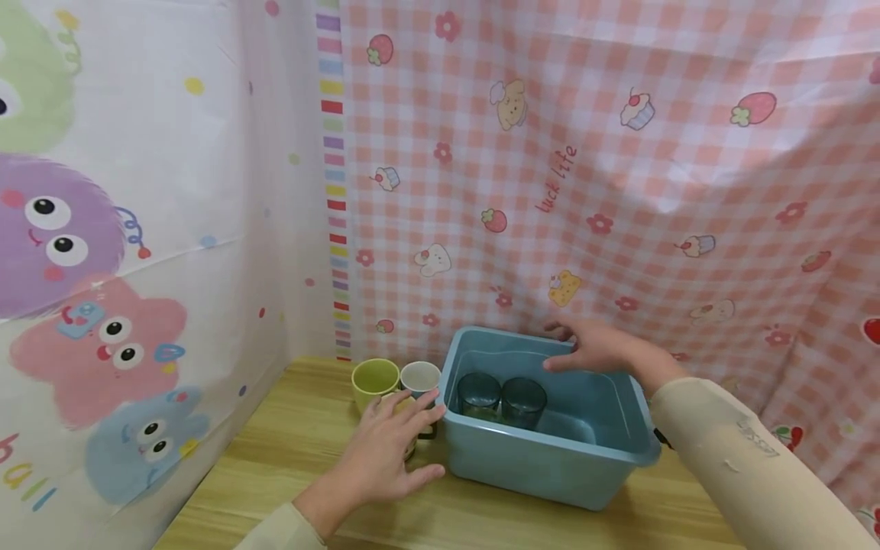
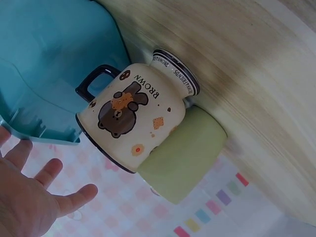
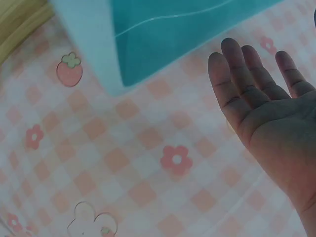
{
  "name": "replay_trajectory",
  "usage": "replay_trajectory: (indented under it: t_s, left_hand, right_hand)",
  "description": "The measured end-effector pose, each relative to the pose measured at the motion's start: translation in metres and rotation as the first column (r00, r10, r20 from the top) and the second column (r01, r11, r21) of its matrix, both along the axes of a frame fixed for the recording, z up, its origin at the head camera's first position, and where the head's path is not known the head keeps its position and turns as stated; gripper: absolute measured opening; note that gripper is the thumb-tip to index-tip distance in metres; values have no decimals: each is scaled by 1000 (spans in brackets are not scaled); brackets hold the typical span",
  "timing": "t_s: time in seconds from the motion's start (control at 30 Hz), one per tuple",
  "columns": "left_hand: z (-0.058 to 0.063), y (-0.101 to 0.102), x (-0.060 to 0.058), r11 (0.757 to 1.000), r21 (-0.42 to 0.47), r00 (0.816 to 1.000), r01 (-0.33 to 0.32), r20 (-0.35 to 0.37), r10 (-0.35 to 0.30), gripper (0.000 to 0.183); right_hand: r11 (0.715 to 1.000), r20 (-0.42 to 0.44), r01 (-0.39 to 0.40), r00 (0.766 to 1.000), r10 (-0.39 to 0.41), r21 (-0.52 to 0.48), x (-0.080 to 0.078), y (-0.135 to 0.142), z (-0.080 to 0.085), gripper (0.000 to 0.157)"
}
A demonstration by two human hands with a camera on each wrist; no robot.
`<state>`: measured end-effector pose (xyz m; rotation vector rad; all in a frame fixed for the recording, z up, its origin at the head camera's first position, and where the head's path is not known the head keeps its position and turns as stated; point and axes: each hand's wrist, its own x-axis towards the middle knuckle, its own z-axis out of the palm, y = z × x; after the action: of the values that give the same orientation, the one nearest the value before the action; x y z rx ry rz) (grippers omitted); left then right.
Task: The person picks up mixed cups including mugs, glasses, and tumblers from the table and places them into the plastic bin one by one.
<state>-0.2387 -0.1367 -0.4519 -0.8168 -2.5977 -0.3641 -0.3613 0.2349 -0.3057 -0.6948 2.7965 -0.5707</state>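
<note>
My left hand [image 1: 388,454] has its fingers spread beside the near left corner of a blue plastic bin [image 1: 529,458], holding nothing. Behind it, mostly hidden in the head view, is a cream mug [image 2: 131,111] with a brown bear print and a dark handle. A green mug [image 1: 367,389] and a white-lined cup [image 1: 421,376] stand just left of the bin. My right hand [image 1: 598,347] is over the bin's back rim, fingers extended and nothing in them. Inside the bin, two dark glass cups [image 1: 479,393] sit side by side at the left end.
The bin rests on a wooden table [image 1: 275,466]. A pink checked cloth [image 1: 584,153] hangs close behind the bin, and a white cloth with cartoon figures [image 1: 172,229] hangs along the left side.
</note>
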Motion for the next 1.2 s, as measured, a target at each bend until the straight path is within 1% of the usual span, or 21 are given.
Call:
replay_trajectory:
  t_s: [0.2,0.47,0.73,0.9,1.03,1.1,1.2]
  left_hand:
    - [-1,0,-2,1000,-4,1000,9,-6,-9,81]
    - [0,2,0,1000,3,1000,7,-20,-7,82]
    - [-1,1,0,1000,11,998,15,-56,-15,81]
    - [-1,1,0,1000,17,998,21,-52,-20,82]
    - [-1,1,0,1000,18,998,25,-57,-24,81]
    - [-1,1,0,1000,18,998,26,-55,-25,81]
    - [-1,1,-1,1000,13,999,19,-46,-18,82]
  right_hand:
    - [1000,-32,0,999,-1,-18,12,18,4,85]
    - [1000,-119,7,993,-6,7,36,46,5,82]
    - [999,-174,36,984,-34,11,56,73,-1,84]
    - [999,-196,49,979,-48,-2,67,82,-6,85]
    - [999,-220,50,974,-51,-11,79,86,-8,81]
    - [998,-209,55,976,-58,-20,84,89,-11,79]
    - [998,-177,55,982,-59,-28,91,93,-14,80]
